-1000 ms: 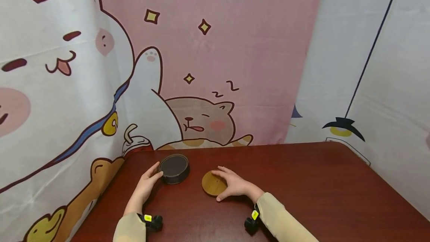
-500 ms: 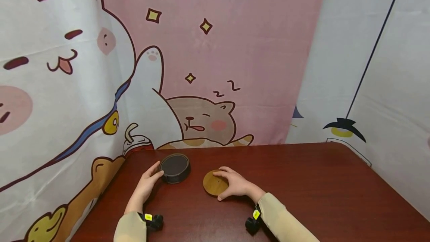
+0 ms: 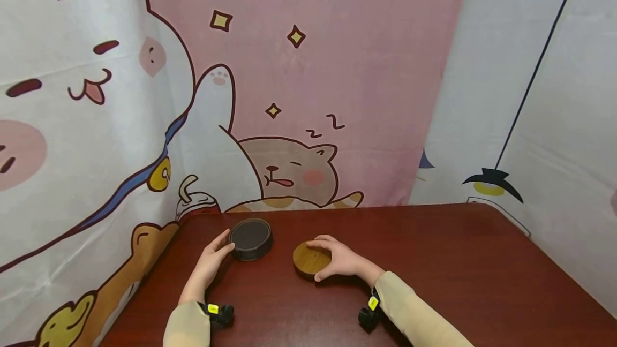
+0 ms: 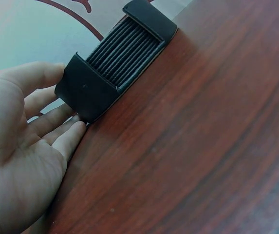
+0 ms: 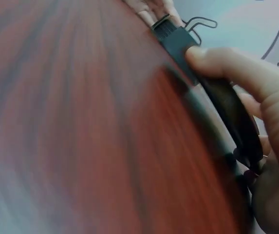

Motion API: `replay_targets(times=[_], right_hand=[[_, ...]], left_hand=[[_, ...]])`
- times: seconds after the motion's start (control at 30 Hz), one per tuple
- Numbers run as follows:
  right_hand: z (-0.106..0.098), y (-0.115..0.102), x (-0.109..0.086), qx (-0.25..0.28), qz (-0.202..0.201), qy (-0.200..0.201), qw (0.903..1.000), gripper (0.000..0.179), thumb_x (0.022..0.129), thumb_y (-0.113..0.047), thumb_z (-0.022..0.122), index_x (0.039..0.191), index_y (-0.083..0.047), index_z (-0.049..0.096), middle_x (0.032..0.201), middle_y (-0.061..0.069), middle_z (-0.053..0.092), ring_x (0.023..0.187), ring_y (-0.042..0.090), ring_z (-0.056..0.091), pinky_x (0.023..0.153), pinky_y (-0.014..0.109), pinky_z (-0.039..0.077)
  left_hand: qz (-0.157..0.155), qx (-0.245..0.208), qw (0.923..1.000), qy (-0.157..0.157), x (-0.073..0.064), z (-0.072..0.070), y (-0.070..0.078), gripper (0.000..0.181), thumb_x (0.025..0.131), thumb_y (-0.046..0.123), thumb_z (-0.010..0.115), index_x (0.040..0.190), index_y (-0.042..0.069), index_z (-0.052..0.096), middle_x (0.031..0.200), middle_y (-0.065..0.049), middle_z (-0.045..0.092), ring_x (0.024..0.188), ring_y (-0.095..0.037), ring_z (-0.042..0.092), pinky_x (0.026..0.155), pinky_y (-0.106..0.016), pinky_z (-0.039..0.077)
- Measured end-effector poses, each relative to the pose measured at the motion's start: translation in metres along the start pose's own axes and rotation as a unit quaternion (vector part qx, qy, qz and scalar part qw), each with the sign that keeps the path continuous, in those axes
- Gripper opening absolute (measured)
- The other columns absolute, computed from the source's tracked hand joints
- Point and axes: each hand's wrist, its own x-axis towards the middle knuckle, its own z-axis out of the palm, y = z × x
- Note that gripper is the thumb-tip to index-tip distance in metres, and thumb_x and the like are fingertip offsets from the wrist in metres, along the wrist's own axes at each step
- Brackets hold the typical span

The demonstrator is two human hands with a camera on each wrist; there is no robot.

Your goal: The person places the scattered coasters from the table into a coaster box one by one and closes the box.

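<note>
My left hand (image 3: pixel 211 257) holds the left side of a round black coaster holder (image 3: pixel 250 236), its thumb and fingers around the side wall. In the left wrist view, an opening in the holder's wall shows several thin black coasters (image 4: pixel 125 52) stacked inside. To the right, my right hand (image 3: pixel 339 259) grips a round disc with a wooden top (image 3: pixel 307 259) and a dark rim, thumb at the near edge and fingers at the far edge. In the right wrist view the disc's dark side (image 5: pixel 231 114) stands off the tabletop, over its shadow.
A reddish-brown wooden table (image 3: pixel 434 266) lies under both hands, with its far edge close behind the holder. Behind it hangs a pink and white cloth (image 3: pixel 376 95) printed with cartoon cats. Each wrist wears a small black camera (image 3: pixel 222 315).
My right hand has taken hold of the wooden-topped disc and raised it slightly, shifting a little right, so more of its dark rim shows. The left hand stays on the coaster holder.
</note>
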Motion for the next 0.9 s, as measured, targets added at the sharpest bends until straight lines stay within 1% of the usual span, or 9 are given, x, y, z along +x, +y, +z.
replay_targets(times=[0.13,0.27,0.33,0.63,0.9], right_hand=[[-0.008,0.003,0.000,-0.001,-0.007,0.005,1.0000,0.085,0.065,-0.037,0.089,0.140,-0.018,0.054,0.142,0.015,0.042,0.127,0.027,0.042,0.099,0.045,0.039],[-0.019,0.000,0.003,-0.015,-0.005,-0.001,0.9999,0.083,0.064,-0.039,0.088,0.138,-0.018,0.056,0.144,0.018,0.040,0.130,0.029,0.040,0.101,0.047,0.037],[-0.026,-0.005,0.005,-0.020,-0.002,-0.007,0.9998,0.082,0.064,-0.040,0.088,0.136,-0.018,0.057,0.146,0.018,0.040,0.131,0.029,0.039,0.101,0.047,0.037],[-0.052,-0.031,0.013,-0.037,-0.011,-0.022,0.9990,0.078,0.065,-0.039,0.087,0.135,-0.019,0.059,0.148,0.009,0.038,0.133,0.028,0.037,0.102,0.046,0.037],[-0.063,-0.043,0.018,-0.067,-0.034,-0.012,0.9971,0.078,0.063,-0.039,0.088,0.134,-0.020,0.060,0.148,0.006,0.039,0.135,0.024,0.035,0.104,0.043,0.035]], left_hand=[[-0.001,0.000,1.0000,-0.003,0.000,0.001,-0.001,0.064,0.097,0.021,0.059,0.152,0.006,0.030,0.157,-0.020,0.023,0.144,-0.035,0.016,0.114,-0.052,0.017],[0.001,-0.005,1.0000,0.000,0.000,0.002,-0.001,0.063,0.097,0.020,0.059,0.152,0.006,0.030,0.156,-0.020,0.024,0.144,-0.035,0.017,0.114,-0.052,0.018],[0.003,-0.006,1.0000,0.002,0.000,0.001,-0.002,0.063,0.097,0.020,0.059,0.152,0.005,0.031,0.156,-0.021,0.024,0.144,-0.035,0.018,0.113,-0.052,0.019],[0.004,-0.007,1.0000,0.000,0.000,0.001,-0.002,0.064,0.097,0.019,0.059,0.152,0.004,0.029,0.156,-0.021,0.023,0.144,-0.036,0.017,0.113,-0.052,0.018],[0.002,-0.002,1.0000,0.001,-0.001,0.001,0.001,0.062,0.098,0.018,0.058,0.152,0.004,0.030,0.156,-0.021,0.024,0.144,-0.036,0.017,0.114,-0.052,0.017]])
